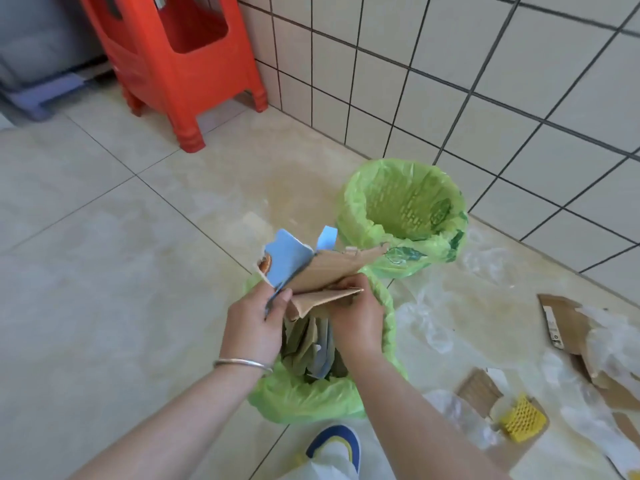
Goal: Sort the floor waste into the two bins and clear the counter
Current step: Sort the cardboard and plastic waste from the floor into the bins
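Over the nearer bin [311, 400], the left hand [254, 327] and right hand [356, 317] are both clamping a wad of torn cardboard [322, 271] — brown pieces and a blue-faced one — probably bunching it to fit, since cardboard is already crowding that bin. Two green-lined bins are standing by the wall, the farther bin [401, 206] looking empty — while several cardboard scraps [564, 323] and clear plastic wrap [429, 323] are lying on the floor to the right.

1. No text can be read anywhere; the white label strip [552, 326] on the brown cardboard piece [568, 323] at the right edge carries print too blurred to make out.
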A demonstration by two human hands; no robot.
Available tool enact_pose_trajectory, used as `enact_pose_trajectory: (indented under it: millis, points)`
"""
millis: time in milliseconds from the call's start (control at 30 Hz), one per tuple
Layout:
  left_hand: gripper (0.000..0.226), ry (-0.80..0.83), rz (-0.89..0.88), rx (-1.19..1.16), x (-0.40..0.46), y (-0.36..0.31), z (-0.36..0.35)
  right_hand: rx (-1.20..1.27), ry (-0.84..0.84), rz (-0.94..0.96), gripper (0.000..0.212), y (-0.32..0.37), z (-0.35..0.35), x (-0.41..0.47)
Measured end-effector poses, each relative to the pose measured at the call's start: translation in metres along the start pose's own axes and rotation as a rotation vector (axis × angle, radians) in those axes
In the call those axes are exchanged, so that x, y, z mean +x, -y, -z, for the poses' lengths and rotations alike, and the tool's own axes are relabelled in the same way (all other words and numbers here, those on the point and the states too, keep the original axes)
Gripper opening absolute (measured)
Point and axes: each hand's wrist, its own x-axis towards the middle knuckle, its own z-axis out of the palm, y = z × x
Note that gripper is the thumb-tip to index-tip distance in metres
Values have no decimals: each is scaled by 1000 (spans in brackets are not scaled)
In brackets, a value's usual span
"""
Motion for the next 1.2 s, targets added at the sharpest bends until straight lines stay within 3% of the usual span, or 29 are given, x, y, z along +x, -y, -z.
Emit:
enact_pose_trajectory:
  millis: [67,133,200,300,433,500,600,700,767,933,1200]
  points:
    - [9,32,-76,101,-1,8,-4,-126,42,81,13,-10,-17,11]
    - [18,108,-102,195,-1,15,-12,-210,124,101,21,-22,-31,20]
    - [22,192,-70,268,1,17,-22,-185,199,22,29,-30,-39,24]
    - [26,321,1,426,7,16,-36,18,260,-172,61,-27,-35,23]
    - [38,481,71,585,14,21,-50,394,104,-261,39,-14,-16,22]
    - [49,530,75,599,14,24,-54,446,48,-227,34,-7,-7,20]
    - [79,545,55,510,11,27,-57,267,50,-89,48,-2,-3,19]
    - [88,477,54,396,8,28,-54,36,82,24,53,-3,-7,23]
    - [84,451,23,366,8,31,-54,-131,145,63,49,-9,-12,24]
    - [71,595,70,438,7,37,-62,-364,263,57,54,-29,-15,22]
    - [43,381,-218,467,-6,5,-68,-580,191,178,37,-26,-1,10]
